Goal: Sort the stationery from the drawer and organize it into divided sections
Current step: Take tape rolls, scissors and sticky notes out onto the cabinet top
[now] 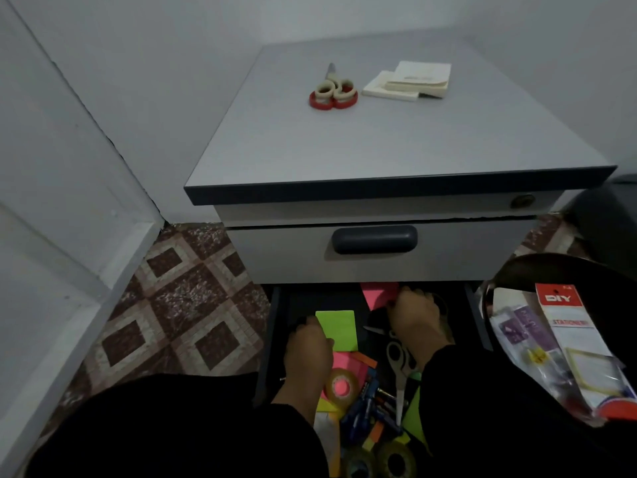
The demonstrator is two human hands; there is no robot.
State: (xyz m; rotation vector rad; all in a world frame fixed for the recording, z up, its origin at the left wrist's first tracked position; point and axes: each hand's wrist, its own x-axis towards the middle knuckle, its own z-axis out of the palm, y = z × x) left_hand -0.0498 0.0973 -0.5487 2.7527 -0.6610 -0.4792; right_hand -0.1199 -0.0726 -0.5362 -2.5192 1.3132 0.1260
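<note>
Both hands are lowered into the open bottom drawer (272, 343) at lower centre of the frame, backs upward, black sleeves to the wrists. The left hand (307, 353) pinches the left edge of a lime-green sticky-note pad (339, 329). The right hand (415, 320) has its fingers curled down at the drawer's rear, touching a pink paper (377, 293); whether it actually grips anything cannot be told in the dim light.

The drawer holds a loose mix: silver scissors (400, 367), a clear tape roll (341, 386), blue pens (367, 405), and coloured notes.

On the table (379, 139) in the upper frame lie red-handled scissors (332, 89) and white note pads (408, 81), well apart from its edges. A plastic stationery packet (565, 346) lies at lower right, beside the drawer.
</note>
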